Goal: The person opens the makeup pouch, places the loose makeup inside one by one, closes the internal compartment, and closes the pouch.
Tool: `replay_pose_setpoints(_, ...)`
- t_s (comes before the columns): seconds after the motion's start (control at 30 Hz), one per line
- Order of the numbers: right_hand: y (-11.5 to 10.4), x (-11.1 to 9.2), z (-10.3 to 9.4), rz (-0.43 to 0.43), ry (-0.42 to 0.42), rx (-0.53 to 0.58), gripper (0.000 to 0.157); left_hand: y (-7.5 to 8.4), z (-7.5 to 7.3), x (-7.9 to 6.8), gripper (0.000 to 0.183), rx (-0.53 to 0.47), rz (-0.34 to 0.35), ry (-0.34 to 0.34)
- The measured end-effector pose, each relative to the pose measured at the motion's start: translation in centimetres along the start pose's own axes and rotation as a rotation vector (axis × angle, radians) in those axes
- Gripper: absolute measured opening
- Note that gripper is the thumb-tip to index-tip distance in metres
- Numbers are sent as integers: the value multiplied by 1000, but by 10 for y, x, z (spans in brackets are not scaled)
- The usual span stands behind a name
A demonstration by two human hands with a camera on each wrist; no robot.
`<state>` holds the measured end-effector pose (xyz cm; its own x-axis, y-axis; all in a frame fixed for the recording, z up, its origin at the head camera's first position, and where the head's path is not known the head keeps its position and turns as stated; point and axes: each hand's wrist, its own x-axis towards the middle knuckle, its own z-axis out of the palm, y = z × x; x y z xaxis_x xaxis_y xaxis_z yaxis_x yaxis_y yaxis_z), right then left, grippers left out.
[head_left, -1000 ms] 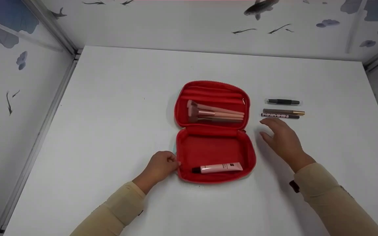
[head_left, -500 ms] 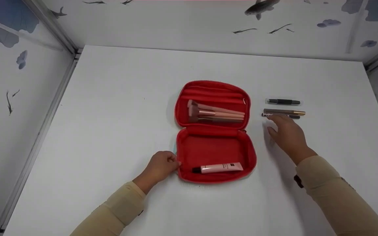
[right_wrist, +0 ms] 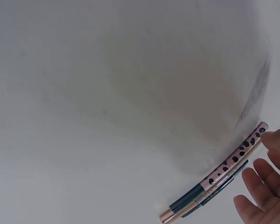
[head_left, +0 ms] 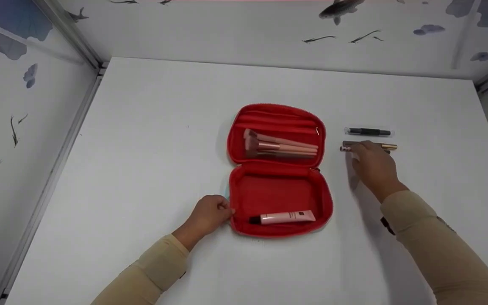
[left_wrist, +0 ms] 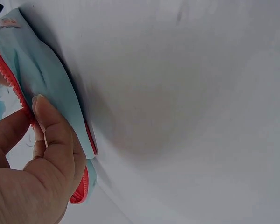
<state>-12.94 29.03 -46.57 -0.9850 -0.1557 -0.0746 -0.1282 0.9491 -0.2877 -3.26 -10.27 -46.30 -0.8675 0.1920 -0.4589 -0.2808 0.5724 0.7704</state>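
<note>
A red-lined cosmetic bag (head_left: 280,192) lies unzipped and spread flat, its light blue outside (left_wrist: 42,65) showing in the left wrist view. My left hand (head_left: 209,215) pinches its zipper edge between thumb and fingers. The lower half holds a pink squeeze tube (head_left: 286,217) with a black cap; pink-handled makeup brushes (head_left: 286,147) lie in the upper half. My right hand (head_left: 375,169) is over a black-spotted pink cosmetic pencil (right_wrist: 233,161), partly covering it from the head camera. In the right wrist view its fingers are spread, thumb tip right at the pencil's end.
Beside the spotted pencil lies a brown tube with a gold end (head_left: 390,147). Farther back is a black double-ended stick with clear caps (head_left: 370,131). The white table (head_left: 163,127) is bounded by printed panels (head_left: 227,34) at the back and left.
My right hand has moved forward and slightly right from beside the bag to over the spotted pencil. My left hand keeps its pinch on the bag's edge.
</note>
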Motion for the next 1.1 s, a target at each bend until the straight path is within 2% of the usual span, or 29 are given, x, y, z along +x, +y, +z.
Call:
replay_pose_setpoints(0.3,8,4,4,-46,38,-50,28,-1,0,-1,15,4,2,1)
replay_pose_setpoints(0.5,10,8,5,-43,22,-89,28,0,0,-1,14,2,-8,4)
replay_pose_setpoints(0.8,13,13,5,-99,34,-172,17,1,0,-2,14,2,-6,11)
replay_pose_setpoints(1.1,15,16,5,-101,11,-200,17,1,0,-1,12,1,-17,7)
